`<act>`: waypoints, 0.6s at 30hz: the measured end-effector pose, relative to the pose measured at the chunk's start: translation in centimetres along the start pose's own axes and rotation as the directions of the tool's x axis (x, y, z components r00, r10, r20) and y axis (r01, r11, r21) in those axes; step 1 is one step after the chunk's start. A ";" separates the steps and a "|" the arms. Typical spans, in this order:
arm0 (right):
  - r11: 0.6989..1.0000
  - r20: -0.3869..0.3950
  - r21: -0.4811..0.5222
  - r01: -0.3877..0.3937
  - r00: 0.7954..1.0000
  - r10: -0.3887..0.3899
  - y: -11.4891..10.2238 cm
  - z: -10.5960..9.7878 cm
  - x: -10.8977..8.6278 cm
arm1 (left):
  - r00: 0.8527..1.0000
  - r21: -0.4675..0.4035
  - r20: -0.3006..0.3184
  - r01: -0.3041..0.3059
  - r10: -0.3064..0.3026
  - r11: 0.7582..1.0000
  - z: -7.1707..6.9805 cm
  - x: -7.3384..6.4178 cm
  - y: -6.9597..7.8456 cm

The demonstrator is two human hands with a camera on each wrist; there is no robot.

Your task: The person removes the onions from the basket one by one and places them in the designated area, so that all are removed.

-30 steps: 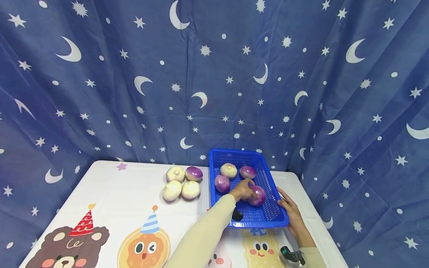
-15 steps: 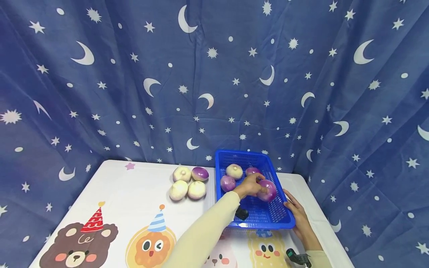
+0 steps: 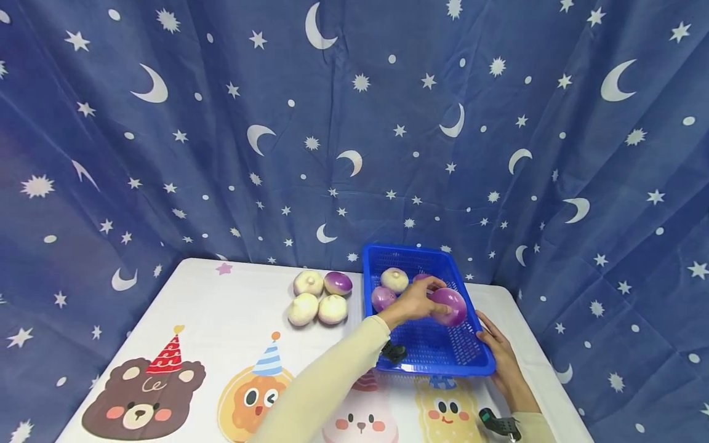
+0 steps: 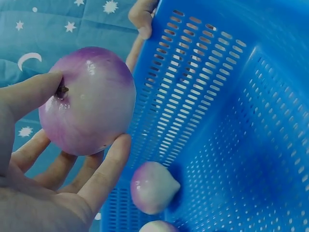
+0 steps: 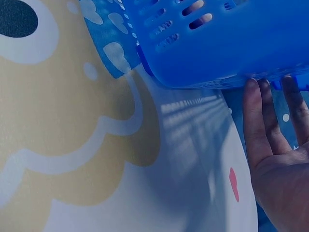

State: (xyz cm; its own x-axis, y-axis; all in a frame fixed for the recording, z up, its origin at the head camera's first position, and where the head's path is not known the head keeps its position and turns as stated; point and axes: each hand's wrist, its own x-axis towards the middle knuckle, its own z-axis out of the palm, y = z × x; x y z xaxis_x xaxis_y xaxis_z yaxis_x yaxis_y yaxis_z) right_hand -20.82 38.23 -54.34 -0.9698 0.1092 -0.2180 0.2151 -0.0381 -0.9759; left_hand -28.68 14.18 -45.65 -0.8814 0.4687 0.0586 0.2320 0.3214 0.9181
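Nearest, we see the right hand (image 3: pixel 505 358) with straight fingers touching the blue basket (image 3: pixel 437 369) on its right edge, toward the near corner. Our left hand (image 3: pixel 416 301) grips a purple-and-white bulb (image 3: pixel 456 306) over the basket, by that edge. Beyond, three smaller bulbs (image 3: pixel 395 280) lie inside, and four others (image 3: pixel 333 309) near the bench's (image 3: pixel 238 307) far edge.

We see a long, plain, pale cream-yellow left sleeve (image 3: pixel 327 375) ending at the wrist of a bare left hand (image 3: pixel 416 301). A matching right sleeve (image 3: pixel 535 427) leads to a bare right hand (image 3: pixel 500 355). By the left cuff we notice a small black device (image 3: pixel 394 352); the dark wrist mount (image 3: pixel 500 424) on the right has a green patch and silvery metal.
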 end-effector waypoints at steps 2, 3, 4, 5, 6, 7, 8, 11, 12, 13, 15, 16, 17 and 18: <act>1.000 0.000 0.002 -0.009 1.000 0.009 -0.1 -0.1 0.0 | 1.000 -0.002 0.005 -0.019 0.019 1.000 -0.4 -0.3 0.0; 1.000 0.000 0.000 -0.008 1.000 0.008 -0.2 -0.1 0.0 | 1.000 -0.006 0.006 -0.029 0.029 1.000 -0.6 -0.4 -0.1; 1.000 -0.001 -0.008 -0.012 1.000 0.012 -0.2 -0.1 0.0 | 0.999 -0.018 0.008 -0.040 0.040 0.999 -0.8 -0.6 -0.1; 1.000 -0.005 -0.016 -0.011 1.000 0.011 -0.1 -0.1 0.0 | 0.999 -0.031 0.007 -0.052 0.052 0.998 -1.1 -0.8 -0.2; 1.000 -0.004 -0.019 -0.011 1.000 0.011 -0.1 -0.1 0.0 | 0.998 -0.046 0.006 -0.059 0.060 0.997 -1.4 -1.0 -0.3; 1.000 -0.004 -0.024 -0.009 1.000 0.009 -0.1 -0.1 0.0 | 0.998 -0.063 0.004 -0.065 0.065 0.996 -1.6 -1.2 -0.4; 1.000 -0.005 -0.028 -0.006 1.000 0.006 0.0 -0.1 0.0 | 0.998 -0.080 0.004 -0.069 0.070 0.994 -1.9 -1.4 -0.5; 1.000 0.002 -0.024 0.005 1.000 -0.004 0.1 -0.1 0.0 | 0.996 -0.105 -0.005 -0.086 0.085 0.991 -2.6 -2.0 -0.7; 1.000 0.004 -0.018 0.009 1.000 -0.009 0.1 -0.1 0.0 | 0.996 -0.103 -0.008 -0.091 0.090 0.991 -2.8 -2.3 -0.7; 1.000 0.006 -0.015 0.010 1.000 -0.010 0.1 -0.1 0.0 | 0.995 -0.098 -0.012 -0.100 0.099 0.990 -3.1 -2.6 -0.7; 1.000 0.007 -0.012 0.011 1.000 -0.011 0.1 -0.1 0.0 | 0.993 -0.089 -0.020 -0.118 0.117 0.989 -3.7 -3.2 -0.6; 1.000 0.005 -0.013 0.010 1.000 -0.010 0.0 0.0 0.0 | 0.991 -0.080 -0.025 -0.131 0.129 0.988 -4.0 -3.5 -0.5; 1.000 0.006 -0.015 0.006 1.000 -0.006 0.0 0.0 0.0 | 0.990 -0.076 -0.030 -0.140 0.138 0.987 -4.3 -3.8 -0.4; 1.000 -0.003 -0.018 0.008 1.000 -0.008 0.0 0.0 0.1 | 0.988 -0.083 -0.032 -0.152 0.149 0.985 -4.7 -4.0 -0.3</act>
State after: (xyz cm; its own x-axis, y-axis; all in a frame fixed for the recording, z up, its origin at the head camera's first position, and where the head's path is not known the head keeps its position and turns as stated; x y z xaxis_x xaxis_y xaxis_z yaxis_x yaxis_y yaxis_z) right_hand -20.89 38.20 -54.31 -0.9711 0.1130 -0.2104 0.2096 -0.0194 -0.9776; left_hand -27.15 8.35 -44.37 -0.8496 0.4848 0.2077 0.3282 0.1776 0.9278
